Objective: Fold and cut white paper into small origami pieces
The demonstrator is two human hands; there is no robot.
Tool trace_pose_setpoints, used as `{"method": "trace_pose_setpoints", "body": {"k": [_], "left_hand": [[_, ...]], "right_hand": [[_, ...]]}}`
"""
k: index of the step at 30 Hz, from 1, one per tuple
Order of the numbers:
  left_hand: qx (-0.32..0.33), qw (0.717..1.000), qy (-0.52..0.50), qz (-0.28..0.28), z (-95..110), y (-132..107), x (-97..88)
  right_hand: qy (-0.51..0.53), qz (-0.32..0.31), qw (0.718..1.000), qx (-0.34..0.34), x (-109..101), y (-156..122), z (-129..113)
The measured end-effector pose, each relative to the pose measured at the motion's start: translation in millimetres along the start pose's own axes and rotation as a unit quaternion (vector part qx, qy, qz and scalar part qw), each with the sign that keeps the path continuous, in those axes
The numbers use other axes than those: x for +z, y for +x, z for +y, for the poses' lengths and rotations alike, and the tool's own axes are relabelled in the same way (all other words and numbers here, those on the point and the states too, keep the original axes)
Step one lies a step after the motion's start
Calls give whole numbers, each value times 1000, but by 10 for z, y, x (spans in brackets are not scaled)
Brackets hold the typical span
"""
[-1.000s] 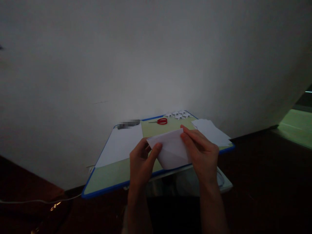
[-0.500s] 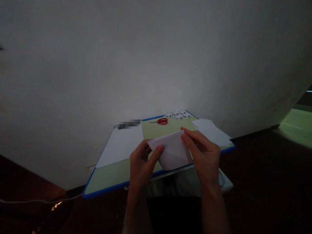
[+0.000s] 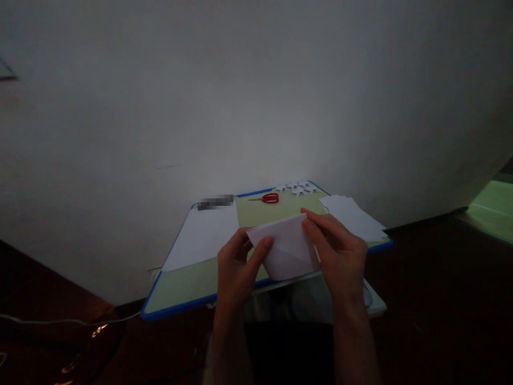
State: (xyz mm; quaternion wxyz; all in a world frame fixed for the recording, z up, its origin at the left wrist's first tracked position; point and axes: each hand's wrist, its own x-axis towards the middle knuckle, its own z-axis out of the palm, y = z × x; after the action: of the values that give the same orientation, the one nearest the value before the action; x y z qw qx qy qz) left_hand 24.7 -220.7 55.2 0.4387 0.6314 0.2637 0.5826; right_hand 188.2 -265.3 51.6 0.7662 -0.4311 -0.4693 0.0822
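Observation:
Both my hands hold one folded white paper (image 3: 285, 247) above the near edge of a small green table with a blue rim (image 3: 180, 311). My left hand (image 3: 236, 270) pinches its left corner, thumb on top. My right hand (image 3: 339, 256) grips the right side, fingers pressed along the upper fold. The paper shows a diagonal crease and a pointed lower end.
A white sheet (image 3: 204, 235) lies on the table's left part, a dark blurred object (image 3: 215, 202) at its far end. Red scissors (image 3: 269, 198) and several small white paper cut-outs (image 3: 297, 187) sit at the back. A stack of white sheets (image 3: 352, 216) lies right. A cable (image 3: 60, 321) runs along the dark floor.
The view has shifted slightly, so the table and hands sit a little further right. My hands keep the same hold on the folded paper.

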Motion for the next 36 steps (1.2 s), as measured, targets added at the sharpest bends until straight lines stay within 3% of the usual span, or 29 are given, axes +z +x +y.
{"method": "trace_pose_setpoints", "body": {"k": [22, 28, 36], "left_hand": [[16, 1000, 18, 3, -1, -4, -16], [61, 996, 48, 32, 53, -13, -8], [134, 985, -28, 108, -41, 7, 22]], "right_hand": [[12, -1, 1000, -15, 6, 3, 26], [6, 7, 999, -43, 19, 11, 27], [30, -1, 997, -73, 24, -10, 9]]}}
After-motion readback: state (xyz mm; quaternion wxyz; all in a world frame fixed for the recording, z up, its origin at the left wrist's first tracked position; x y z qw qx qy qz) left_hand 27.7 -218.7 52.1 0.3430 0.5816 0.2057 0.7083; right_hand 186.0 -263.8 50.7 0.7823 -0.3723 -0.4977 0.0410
